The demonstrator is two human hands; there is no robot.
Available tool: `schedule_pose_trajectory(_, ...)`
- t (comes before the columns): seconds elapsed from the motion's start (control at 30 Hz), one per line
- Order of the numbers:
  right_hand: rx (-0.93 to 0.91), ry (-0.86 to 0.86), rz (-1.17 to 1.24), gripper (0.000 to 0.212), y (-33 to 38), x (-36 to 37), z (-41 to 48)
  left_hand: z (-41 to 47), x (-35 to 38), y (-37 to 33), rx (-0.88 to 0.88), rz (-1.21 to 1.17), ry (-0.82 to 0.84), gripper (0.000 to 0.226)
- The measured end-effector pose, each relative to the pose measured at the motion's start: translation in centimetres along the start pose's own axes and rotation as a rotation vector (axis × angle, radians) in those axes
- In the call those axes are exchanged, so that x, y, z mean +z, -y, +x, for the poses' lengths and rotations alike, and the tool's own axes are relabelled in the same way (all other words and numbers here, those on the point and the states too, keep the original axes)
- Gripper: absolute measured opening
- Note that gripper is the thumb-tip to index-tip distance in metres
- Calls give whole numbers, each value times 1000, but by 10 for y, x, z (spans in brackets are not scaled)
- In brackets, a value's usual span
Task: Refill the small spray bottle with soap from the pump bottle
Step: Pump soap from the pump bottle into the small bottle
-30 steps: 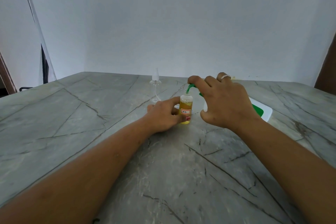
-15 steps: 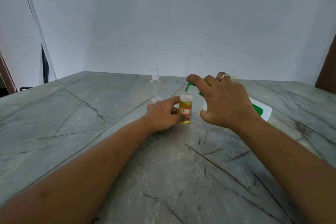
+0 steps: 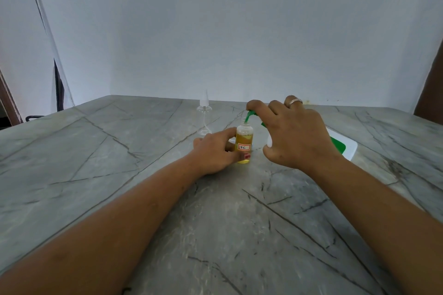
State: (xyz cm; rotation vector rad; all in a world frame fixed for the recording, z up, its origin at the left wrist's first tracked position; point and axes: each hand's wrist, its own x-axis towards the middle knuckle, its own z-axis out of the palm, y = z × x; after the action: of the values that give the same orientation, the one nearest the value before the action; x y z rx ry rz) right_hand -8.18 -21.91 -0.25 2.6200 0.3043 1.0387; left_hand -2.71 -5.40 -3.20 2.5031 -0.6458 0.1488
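Observation:
A small clear spray bottle [image 3: 244, 141], mostly full of yellow soap and with a red-bordered label, stands uncapped on the grey marble table [image 3: 119, 163]. My left hand [image 3: 215, 153] grips its body from the left. My right hand [image 3: 297, 134] covers the white pump bottle [image 3: 269, 142] and grips it, with the forefinger on its green pump head [image 3: 250, 115]. The green nozzle points down into the small bottle's open neck. Most of the pump bottle is hidden behind my right hand.
The clear spray cap with its dip tube [image 3: 204, 115] stands farther back on the table, left of the bottles. A white and green pack [image 3: 341, 146] lies flat behind my right hand. A white wall rises behind the table's far edge.
Both hands keep their hold. The soap level in the small bottle looks a little higher than a second ago.

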Motion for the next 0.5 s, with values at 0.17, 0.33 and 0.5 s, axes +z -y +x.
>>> schedule_pose_trajectory(0.17, -2, -13, -5, 80, 0, 0, 0, 0, 0, 1, 3, -3, 8, 60)
schedule_pose_trajectory(0.33, 0, -6, -4, 81, 0, 1, 0, 1, 0, 2, 9, -17, 7, 60)
schedule_pose_trajectory(0.5, -4, -2, -12, 82, 0, 1, 0, 1, 1, 2, 6, -11, 9, 60)
